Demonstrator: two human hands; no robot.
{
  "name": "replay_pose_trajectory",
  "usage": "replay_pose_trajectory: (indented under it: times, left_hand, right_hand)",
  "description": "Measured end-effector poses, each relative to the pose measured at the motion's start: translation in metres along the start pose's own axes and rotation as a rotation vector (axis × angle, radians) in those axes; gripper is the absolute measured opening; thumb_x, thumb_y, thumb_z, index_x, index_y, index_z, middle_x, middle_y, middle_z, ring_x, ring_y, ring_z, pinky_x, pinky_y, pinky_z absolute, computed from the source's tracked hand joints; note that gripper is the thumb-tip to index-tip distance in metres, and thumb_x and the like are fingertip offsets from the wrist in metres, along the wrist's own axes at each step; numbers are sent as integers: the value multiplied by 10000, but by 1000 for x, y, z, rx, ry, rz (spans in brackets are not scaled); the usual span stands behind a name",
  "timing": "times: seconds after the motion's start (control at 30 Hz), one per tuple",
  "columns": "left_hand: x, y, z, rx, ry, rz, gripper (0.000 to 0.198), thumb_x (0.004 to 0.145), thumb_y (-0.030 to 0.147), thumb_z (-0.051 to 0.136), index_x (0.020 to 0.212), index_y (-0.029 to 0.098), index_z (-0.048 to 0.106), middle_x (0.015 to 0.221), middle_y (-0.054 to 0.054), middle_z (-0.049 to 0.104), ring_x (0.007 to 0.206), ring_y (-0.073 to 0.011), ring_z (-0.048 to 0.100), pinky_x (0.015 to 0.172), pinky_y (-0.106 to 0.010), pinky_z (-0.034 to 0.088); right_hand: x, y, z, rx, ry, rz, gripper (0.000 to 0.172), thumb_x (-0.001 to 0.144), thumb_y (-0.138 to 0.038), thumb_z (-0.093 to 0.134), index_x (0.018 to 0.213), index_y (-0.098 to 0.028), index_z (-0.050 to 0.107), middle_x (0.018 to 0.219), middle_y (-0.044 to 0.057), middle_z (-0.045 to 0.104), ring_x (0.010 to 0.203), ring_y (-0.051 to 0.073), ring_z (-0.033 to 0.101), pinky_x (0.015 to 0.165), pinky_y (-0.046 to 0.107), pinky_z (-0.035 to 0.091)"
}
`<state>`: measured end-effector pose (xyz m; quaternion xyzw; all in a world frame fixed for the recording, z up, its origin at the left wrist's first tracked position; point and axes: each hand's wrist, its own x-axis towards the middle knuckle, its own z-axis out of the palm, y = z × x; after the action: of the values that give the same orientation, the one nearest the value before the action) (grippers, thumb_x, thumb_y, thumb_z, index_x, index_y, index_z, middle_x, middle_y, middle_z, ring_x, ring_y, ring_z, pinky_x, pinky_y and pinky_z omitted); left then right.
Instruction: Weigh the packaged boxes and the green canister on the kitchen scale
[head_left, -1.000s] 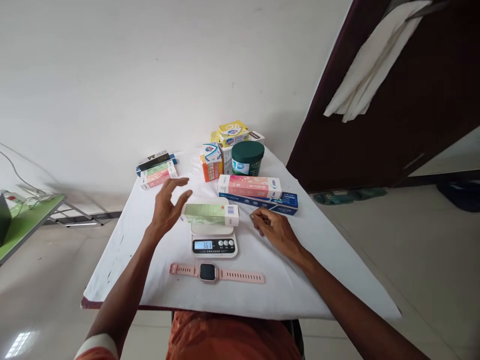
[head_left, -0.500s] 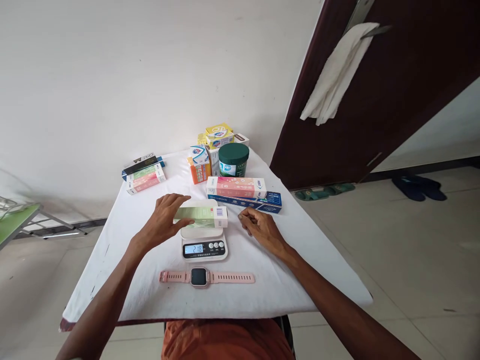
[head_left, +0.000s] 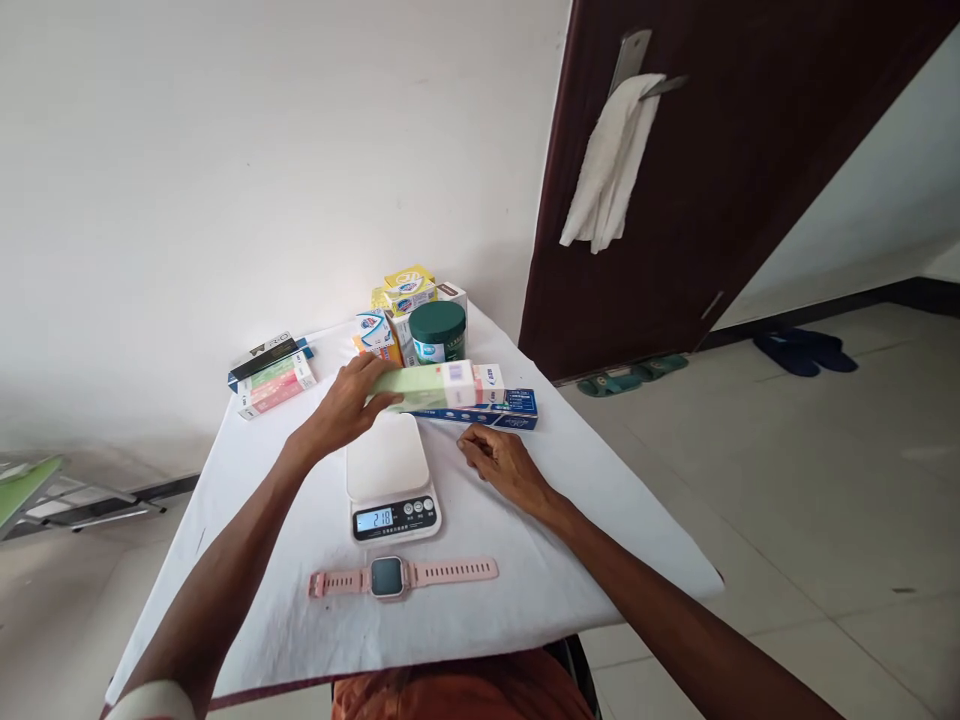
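My left hand (head_left: pixel 343 405) grips a long green and white box (head_left: pixel 431 385) by its left end and holds it in the air above and behind a small white kitchen scale (head_left: pixel 389 478). The scale's tray is bare and its display is lit. My right hand (head_left: pixel 501 463) rests on the white table (head_left: pixel 247 480) to the right of the scale, fingers curled loosely, holding nothing that I can see. A pink smartwatch (head_left: pixel 390 577) lies flat in front of the scale.
At the table's back stand small soap boxes (head_left: pixel 405 291), a green-lidded jar (head_left: pixel 437 331) and a blue box (head_left: pixel 495 411); flat boxes (head_left: pixel 271 372) are stacked at the back left. A dark door (head_left: pixel 720 170) with a white cloth (head_left: pixel 609 165) on its handle stands right. Slippers lie on the floor.
My left hand closed on the green box and lifted it off the scale, away from me. The scale tray is now bare. My head turned, shifting the view.
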<state>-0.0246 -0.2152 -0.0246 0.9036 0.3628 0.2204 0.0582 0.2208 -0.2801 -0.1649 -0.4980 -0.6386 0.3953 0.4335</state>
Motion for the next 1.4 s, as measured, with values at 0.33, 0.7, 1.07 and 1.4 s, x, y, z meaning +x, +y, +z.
replay_pose_trajectory:
  times: [0.33, 0.7, 1.07, 1.4]
  left_hand:
    - [73, -20, 52, 73, -43, -18, 315, 985, 340, 599, 1274, 222, 644, 1207, -126, 626, 1162, -310, 578, 1004, -469, 464]
    - [-29, -71, 32, 34, 373, -191, 434, 997, 463, 583, 1341, 198, 573, 1255, -138, 598, 1163, -259, 593, 1017, -425, 495]
    - [-106, -216, -8, 422, -1, -951, 653, 925, 507, 602, 1476, 194, 446, 1531, -246, 448, 1417, -426, 418, 1112, -589, 358]
    - [-111, -234, -1, 468, -71, -902, 622, 927, 533, 612, 1444, 214, 479, 1495, -230, 463, 1376, -435, 424, 1081, -586, 367]
  right_hand:
    - [-1, 1, -1, -40, -4, 1, 289, 957, -450, 510, 800, -218, 582, 661, -18, 577, 555, 135, 500, 574, 276, 400]
    - [-3, 2, -1, -69, -30, 43, 320, 947, -499, 522, 802, -222, 590, 675, -19, 565, 555, 134, 490, 577, 282, 392]
    - [-3, 3, 2, -153, -9, 82, 365, 954, -558, 522, 833, -228, 616, 686, -12, 602, 540, 137, 541, 578, 289, 439]
    - [-3, 4, 1, -172, 7, 119, 353, 944, -560, 552, 845, -231, 631, 696, -8, 607, 563, 135, 554, 577, 272, 451]
